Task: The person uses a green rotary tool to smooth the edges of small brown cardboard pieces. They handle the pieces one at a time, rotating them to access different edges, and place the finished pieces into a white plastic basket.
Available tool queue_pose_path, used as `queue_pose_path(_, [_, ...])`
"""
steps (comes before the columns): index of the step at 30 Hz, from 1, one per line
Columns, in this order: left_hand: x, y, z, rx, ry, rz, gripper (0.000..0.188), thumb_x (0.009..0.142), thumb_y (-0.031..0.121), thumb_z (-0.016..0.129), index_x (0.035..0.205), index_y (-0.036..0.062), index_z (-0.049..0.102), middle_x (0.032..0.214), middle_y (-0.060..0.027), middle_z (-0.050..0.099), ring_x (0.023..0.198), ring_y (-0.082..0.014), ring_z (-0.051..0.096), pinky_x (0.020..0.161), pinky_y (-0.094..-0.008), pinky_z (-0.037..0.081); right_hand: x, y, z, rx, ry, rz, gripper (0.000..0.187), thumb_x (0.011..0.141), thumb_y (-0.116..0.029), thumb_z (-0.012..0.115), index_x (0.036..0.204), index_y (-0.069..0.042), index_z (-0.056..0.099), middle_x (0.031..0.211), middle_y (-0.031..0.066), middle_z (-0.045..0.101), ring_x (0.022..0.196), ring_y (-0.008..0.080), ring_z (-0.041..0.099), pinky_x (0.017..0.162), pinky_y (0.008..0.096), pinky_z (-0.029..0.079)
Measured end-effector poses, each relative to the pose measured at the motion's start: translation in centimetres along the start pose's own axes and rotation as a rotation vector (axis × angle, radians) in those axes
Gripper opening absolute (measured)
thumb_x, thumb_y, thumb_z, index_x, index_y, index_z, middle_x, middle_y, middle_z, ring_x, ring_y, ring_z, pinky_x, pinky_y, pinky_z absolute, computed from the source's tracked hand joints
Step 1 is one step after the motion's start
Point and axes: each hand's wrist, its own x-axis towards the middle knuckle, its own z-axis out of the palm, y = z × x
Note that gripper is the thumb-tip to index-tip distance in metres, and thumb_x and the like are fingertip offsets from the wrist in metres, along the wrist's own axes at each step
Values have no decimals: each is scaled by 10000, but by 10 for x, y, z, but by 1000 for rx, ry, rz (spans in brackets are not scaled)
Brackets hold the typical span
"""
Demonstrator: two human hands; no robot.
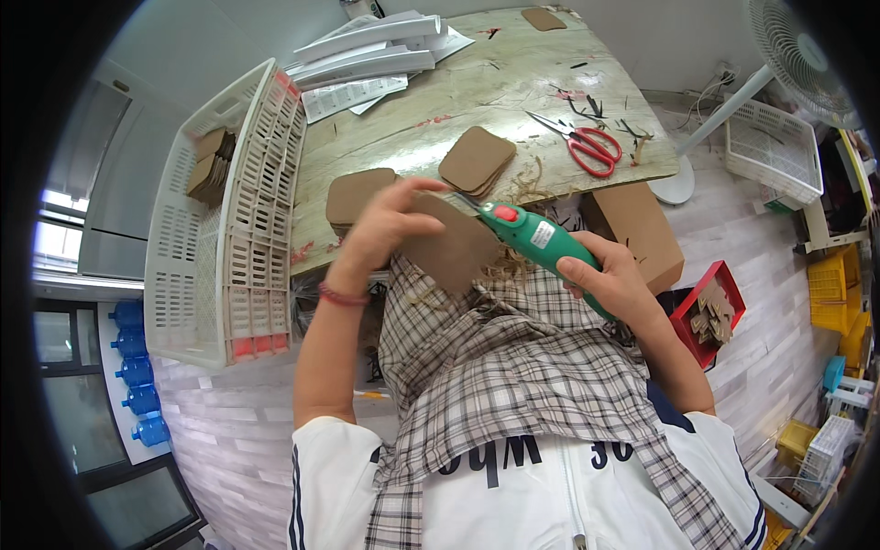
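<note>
My left hand (pixel 390 225) grips a brown, rounded-corner piece (pixel 451 246) of board or leather, blurred by motion, above my lap. My right hand (pixel 607 275) is wrapped round a green electric trimmer (pixel 541 243) with a red switch. The trimmer's metal head (pixel 469 203) lies along the upper right edge of the brown piece; whether it touches is hard to tell. Just beyond, on the table, sit two stacks of similar brown pieces, a left stack (pixel 357 194) and a middle stack (pixel 478 161). Thin shavings (pixel 524 183) lie at the table edge and on my checked apron (pixel 486 353).
Red-handled scissors (pixel 594 151) and dark scraps lie on the worn table (pixel 412 128), papers (pixel 367 64) at its back. A white crate (pixel 197 266) stands left, holding brown pieces. At right are a cardboard box (pixel 637 234), a red box (pixel 706 316) of scraps and a fan (pixel 797 60).
</note>
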Motion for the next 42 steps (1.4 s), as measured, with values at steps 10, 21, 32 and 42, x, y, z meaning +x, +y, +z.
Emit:
queue_pose_path(10, [29,-37,-60,1311,894,449,612,757,148,736,1301,6,496,1337,-194,468,1267,-353,396,1076,-445,304,-2,23,-15,17,194,19,325,899,-255,661,1060,26,632,751,21,592,606,64,537,542,231,458])
queue_pose_path(21, [127,-95,45,982,711,99,556,745,308,752,1129,-21,520,1248,-185,476,1273,-350,346,1070,-453,257,-1,52,-18,-30,295,12,339,893,-285,670,1046,16,639,717,17,586,586,63,527,531,238,448])
queue_pose_path(32, [106,-56,74,-879,668,327,253,869,-49,623,1064,17,477,1089,-93,600,1011,-224,608,870,-380,545,10,41,-7,-63,392,-22,333,889,-285,671,1047,6,634,681,4,573,567,58,513,517,235,428])
queue_pose_path(42, [96,-30,99,-1344,482,381,359,893,-40,584,1235,41,512,1225,-83,580,1149,-240,553,1039,-413,449,14,19,9,-20,409,-72,333,896,-281,673,1061,6,630,684,-7,572,566,43,498,510,216,413])
